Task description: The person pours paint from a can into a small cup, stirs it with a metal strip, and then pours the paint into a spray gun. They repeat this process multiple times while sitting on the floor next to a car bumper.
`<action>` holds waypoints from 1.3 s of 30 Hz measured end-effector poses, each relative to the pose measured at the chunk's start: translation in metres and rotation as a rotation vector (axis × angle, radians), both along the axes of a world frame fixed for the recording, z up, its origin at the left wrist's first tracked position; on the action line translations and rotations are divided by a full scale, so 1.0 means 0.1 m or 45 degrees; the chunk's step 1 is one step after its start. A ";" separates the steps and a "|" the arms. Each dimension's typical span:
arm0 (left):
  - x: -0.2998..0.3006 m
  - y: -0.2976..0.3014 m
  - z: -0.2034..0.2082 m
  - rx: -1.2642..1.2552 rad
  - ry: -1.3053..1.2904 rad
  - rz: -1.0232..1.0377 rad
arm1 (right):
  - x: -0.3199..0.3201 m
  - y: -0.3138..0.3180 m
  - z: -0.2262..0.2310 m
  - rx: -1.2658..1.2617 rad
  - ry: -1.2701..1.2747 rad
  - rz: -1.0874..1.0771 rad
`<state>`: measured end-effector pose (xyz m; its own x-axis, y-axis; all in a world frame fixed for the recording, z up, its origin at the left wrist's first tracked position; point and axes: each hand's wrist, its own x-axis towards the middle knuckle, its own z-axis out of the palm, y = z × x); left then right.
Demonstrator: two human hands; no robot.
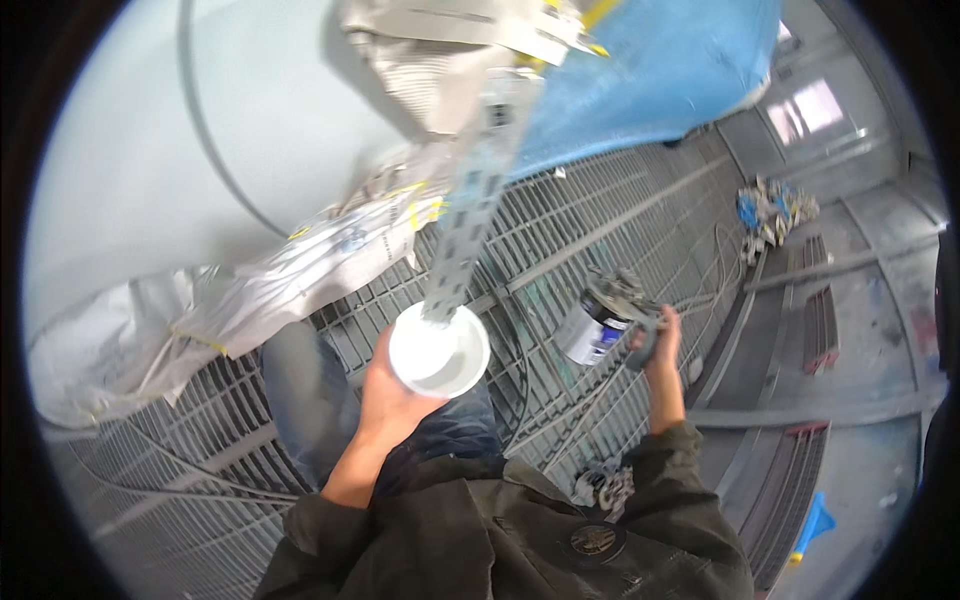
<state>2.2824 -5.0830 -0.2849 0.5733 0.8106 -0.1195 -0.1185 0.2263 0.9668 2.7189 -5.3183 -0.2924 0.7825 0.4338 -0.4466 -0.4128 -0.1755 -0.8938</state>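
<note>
Left hand: mine (388, 402) is curled snugly round the white cup (481, 358), right over my legs
Slotted strip: pale metal-looking thing (465, 225), lower end in the cup's mouth
Right hand: mine (670, 345) is closed on some dark grey thing (645, 348), too blurry to name
Can: tilted, white and blue label (590, 335), just beside that, above the grated floor (590, 205)

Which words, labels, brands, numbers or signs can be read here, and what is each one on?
None is clear enough to quote.
White-and-blue cylindrical can: label blurred, unreadable.
Crumpled off-white paper sheeting: faint print, too small and blurred.
Dark round patch on the dark olive fabric jacket: markings too small.
Slotted grey metal strip: dark square mark near its top, blurred.
</note>
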 end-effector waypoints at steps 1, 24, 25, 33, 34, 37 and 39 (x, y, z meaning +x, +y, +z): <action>-0.05 -0.03 0.02 -0.012 0.098 0.004 | -0.10 0.12 -0.35 -0.023 0.040 -0.106; -0.37 -0.21 -0.25 -0.167 0.053 -0.067 | -0.20 0.75 -1.25 0.028 -0.513 -0.183; -0.36 -0.19 -0.27 -0.129 0.048 -0.081 | -0.48 1.07 -0.73 0.243 -0.548 -0.090; -0.24 -0.10 0.02 0.076 0.030 -0.165 | -2.12 2.08 1.60 0.247 -0.850 1.544; -0.26 -0.12 0.04 0.114 0.099 -0.149 | -2.17 2.14 1.59 0.233 -0.914 1.639; -0.31 -0.18 0.00 0.171 0.105 -0.089 | -2.28 2.20 1.71 0.183 -1.324 1.778; -0.35 -0.23 -0.10 0.148 0.053 -0.030 | -2.31 2.16 1.86 0.263 -1.665 1.701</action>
